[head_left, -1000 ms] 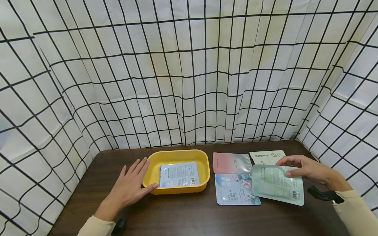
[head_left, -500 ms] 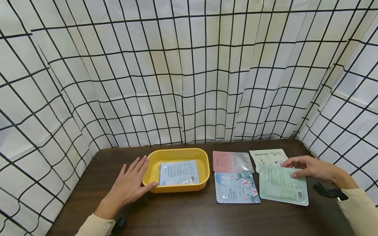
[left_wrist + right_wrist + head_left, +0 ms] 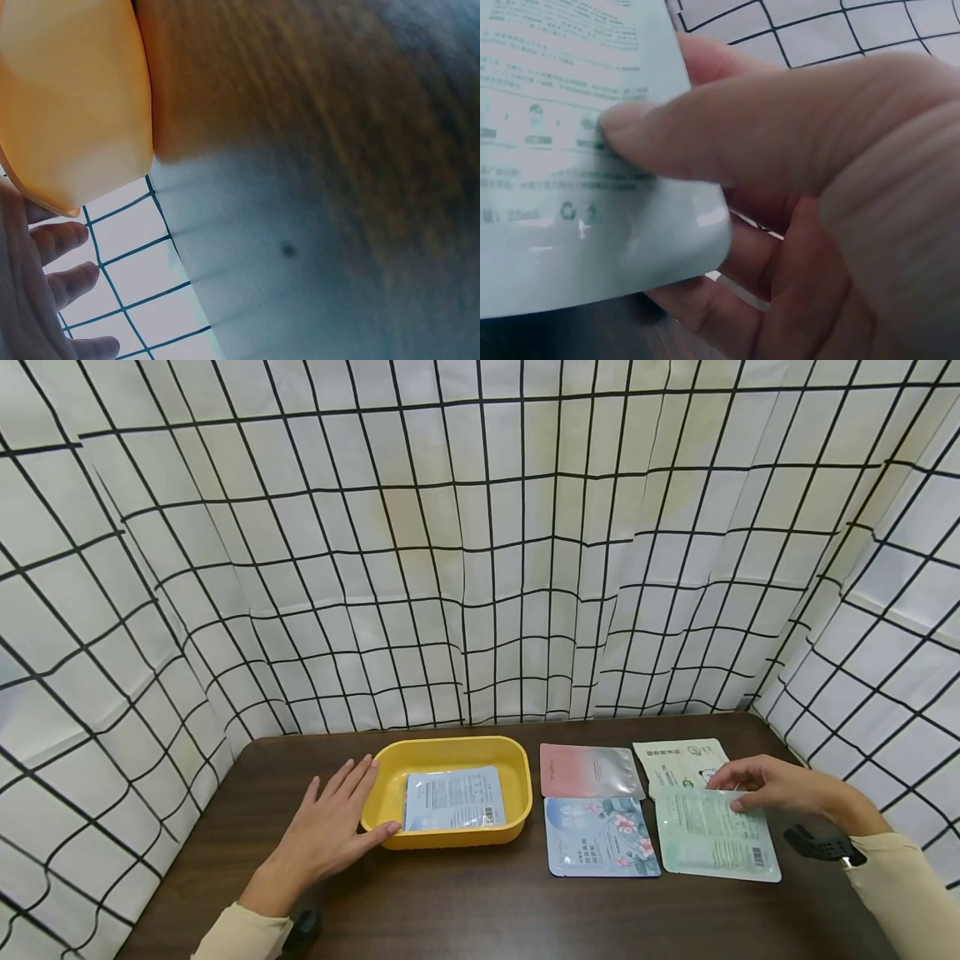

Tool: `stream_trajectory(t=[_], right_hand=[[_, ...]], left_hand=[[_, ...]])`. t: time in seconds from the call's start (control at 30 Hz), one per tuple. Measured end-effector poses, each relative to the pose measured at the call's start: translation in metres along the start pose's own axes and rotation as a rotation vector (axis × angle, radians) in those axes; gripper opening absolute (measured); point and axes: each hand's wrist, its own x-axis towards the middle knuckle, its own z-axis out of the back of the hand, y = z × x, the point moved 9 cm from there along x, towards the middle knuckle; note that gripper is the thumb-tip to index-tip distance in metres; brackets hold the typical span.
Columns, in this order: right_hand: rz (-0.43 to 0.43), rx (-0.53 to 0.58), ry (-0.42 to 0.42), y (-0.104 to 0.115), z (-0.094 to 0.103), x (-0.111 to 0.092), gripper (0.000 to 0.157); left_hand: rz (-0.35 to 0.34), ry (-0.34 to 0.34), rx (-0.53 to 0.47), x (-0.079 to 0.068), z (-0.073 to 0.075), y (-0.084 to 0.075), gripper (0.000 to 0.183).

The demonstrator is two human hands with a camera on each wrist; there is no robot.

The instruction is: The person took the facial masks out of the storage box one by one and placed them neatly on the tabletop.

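In the head view my right hand (image 3: 787, 789) pinches the pale green face mask packet (image 3: 720, 847) at its upper right edge. The right wrist view shows the thumb (image 3: 667, 135) flat on the packet's printed side, with the fingers behind it. This packet overlaps the lower part of a cream face mask packet (image 3: 678, 760). My left hand (image 3: 322, 831) lies with fingers spread at the left wall of the yellow basin (image 3: 450, 839), the thumb along its front rim. Inside the basin lies a light blue packet (image 3: 453, 797).
Left of the green packet lies a blue floral packet (image 3: 600, 843), with a pink and silver packet (image 3: 588, 772) just behind it. All stand on a dark wooden table (image 3: 480, 910). White grid-patterned cloth (image 3: 480, 568) encloses the back and sides.
My right hand has moved the green packet rightward off the blue floral packet, then slightly back to the left. The left hand and basin stay put.
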Motion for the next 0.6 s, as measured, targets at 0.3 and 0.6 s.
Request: stream_trajectory(t=[0.3,0.6], right_hand=[[-0.025,-0.068,-0.031,0.0023,-0.0002,0.0039,0.031],[-0.055,-0.139,-0.043,-0.0026,0.0011,0.0089,0.029]], left_hand=[[-0.004,-0.010,0.006,-0.0012,-0.0012,-0.0002,0.100],[0.006,-0.008,0.005,-0.0006,-0.0002,0.0005,0.100]])
